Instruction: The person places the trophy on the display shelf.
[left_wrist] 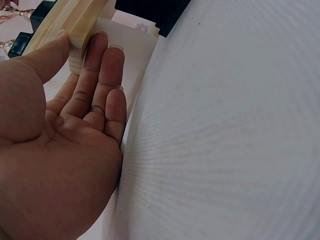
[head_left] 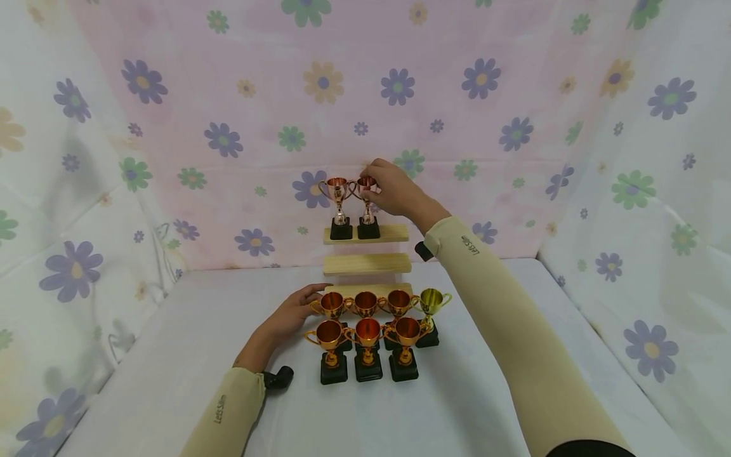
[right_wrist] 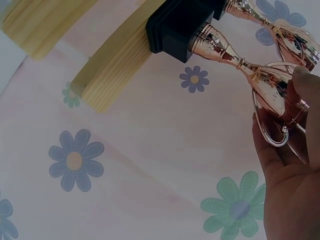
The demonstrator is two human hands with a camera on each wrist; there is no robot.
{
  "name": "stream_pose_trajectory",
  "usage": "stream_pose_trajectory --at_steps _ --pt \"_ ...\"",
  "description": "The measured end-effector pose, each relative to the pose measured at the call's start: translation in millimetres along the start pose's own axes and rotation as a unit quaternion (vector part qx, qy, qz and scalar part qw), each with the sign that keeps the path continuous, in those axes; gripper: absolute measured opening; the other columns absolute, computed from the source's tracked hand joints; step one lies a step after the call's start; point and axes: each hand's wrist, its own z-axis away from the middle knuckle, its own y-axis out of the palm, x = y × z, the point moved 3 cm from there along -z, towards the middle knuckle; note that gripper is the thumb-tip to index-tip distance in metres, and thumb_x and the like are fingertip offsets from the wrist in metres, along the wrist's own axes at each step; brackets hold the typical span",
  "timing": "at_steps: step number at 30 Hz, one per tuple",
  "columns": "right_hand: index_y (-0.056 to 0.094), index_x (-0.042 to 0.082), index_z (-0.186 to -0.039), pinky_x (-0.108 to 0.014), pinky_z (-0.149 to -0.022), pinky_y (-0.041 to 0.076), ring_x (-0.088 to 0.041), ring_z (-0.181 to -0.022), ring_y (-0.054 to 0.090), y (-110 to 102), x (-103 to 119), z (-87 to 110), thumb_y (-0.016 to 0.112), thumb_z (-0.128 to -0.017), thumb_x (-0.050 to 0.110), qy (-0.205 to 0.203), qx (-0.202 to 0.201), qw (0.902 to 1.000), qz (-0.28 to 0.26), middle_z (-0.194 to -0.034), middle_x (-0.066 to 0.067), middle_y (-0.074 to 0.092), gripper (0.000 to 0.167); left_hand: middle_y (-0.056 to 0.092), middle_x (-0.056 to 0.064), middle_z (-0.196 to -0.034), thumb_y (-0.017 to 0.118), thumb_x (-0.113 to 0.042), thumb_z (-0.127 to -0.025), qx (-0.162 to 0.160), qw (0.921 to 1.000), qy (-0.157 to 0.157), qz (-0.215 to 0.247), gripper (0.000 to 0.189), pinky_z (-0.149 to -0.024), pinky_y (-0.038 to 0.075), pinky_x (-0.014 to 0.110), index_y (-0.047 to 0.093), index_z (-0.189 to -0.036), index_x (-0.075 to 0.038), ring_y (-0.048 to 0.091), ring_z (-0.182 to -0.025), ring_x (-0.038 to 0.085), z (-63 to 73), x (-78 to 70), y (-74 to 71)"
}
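Note:
My right hand (head_left: 394, 189) grips a rose-gold trophy cup (right_wrist: 272, 90) by its bowl and handle. The trophy's black base (head_left: 368, 230) rests on the top step (head_left: 394, 232) of a wooden tiered stand (head_left: 367, 263). Beside it, on the left, a second rose-gold trophy (head_left: 340, 197) stands upright on the same step. My left hand (head_left: 291, 311) is low at the stand's left end; in the left wrist view its thumb (left_wrist: 52, 57) and fingers (left_wrist: 95, 70) hold the end of a wooden step (left_wrist: 85, 25). Some fingertips are hidden behind the wood.
Several bronze-gold trophies (head_left: 368, 343) stand in two rows in front of the stand, close together. A yellow-gold trophy (head_left: 432, 304) ends the back row on the right. The white tabletop (head_left: 485, 381) meets a flowered cloth backdrop (head_left: 268, 165) behind and at both sides.

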Motion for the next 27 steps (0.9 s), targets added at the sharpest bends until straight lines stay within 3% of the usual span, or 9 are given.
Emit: stream_pose_trajectory --at_steps 11,19,27 --pt "0.057 -0.001 -0.147 -0.043 -0.118 0.041 -0.032 -0.136 0.053 -2 0 7.6 0.069 -0.105 0.026 -0.003 -0.023 0.9997 0.008 -0.147 -0.016 0.054 0.051 0.068 0.013 -0.128 0.056 -0.01 -0.109 0.004 1.0 -0.002 0.004 0.054 -0.117 0.036 0.051 0.041 -0.161 -0.007 0.062 -0.122 0.023 1.2 -2.5 0.1" --pt "0.06 0.001 -0.144 -0.046 -0.116 0.042 -0.032 -0.135 0.053 -9 0 19.5 0.071 -0.104 0.03 -0.024 -0.067 0.9975 -0.001 -0.144 -0.014 0.055 0.051 0.067 0.013 -0.128 0.056 -0.011 -0.11 0.004 1.0 0.0 0.006 0.053 -0.117 0.036 0.05 0.042 -0.161 -0.008 0.062 -0.122 0.023 1.6 -3.1 0.2" --pt "0.06 0.001 -0.144 -0.048 -0.115 0.043 -0.033 -0.135 0.051 -17 -1 41.7 0.073 -0.102 0.023 -0.049 -0.08 0.9954 -0.018 -0.143 -0.016 0.054 0.049 0.067 0.014 -0.129 0.056 -0.012 -0.11 0.004 1.0 0.002 -0.001 0.054 -0.118 0.034 0.052 0.04 -0.162 -0.005 0.062 -0.122 0.022 3.5 -5.2 1.0"
